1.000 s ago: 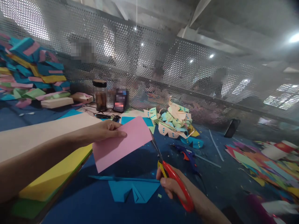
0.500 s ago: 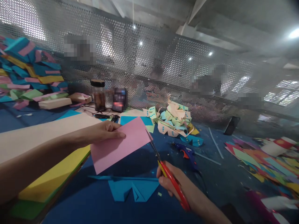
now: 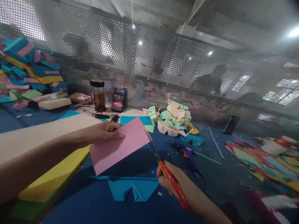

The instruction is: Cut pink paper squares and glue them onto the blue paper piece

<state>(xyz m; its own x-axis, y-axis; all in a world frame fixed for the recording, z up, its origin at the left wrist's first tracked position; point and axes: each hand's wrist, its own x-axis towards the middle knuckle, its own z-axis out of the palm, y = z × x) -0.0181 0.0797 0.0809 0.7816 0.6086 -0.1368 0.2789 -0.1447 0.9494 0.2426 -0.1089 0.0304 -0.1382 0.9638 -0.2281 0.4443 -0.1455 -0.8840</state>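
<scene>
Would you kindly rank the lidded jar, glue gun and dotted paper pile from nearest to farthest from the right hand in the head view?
1. Glue gun, just beyond the right hand.
2. Dotted paper pile, beyond that.
3. Lidded jar, back left.

dim grey light — white glare from a ceiling lamp (image 3: 294,32), upper right — blurry right edge
</scene>
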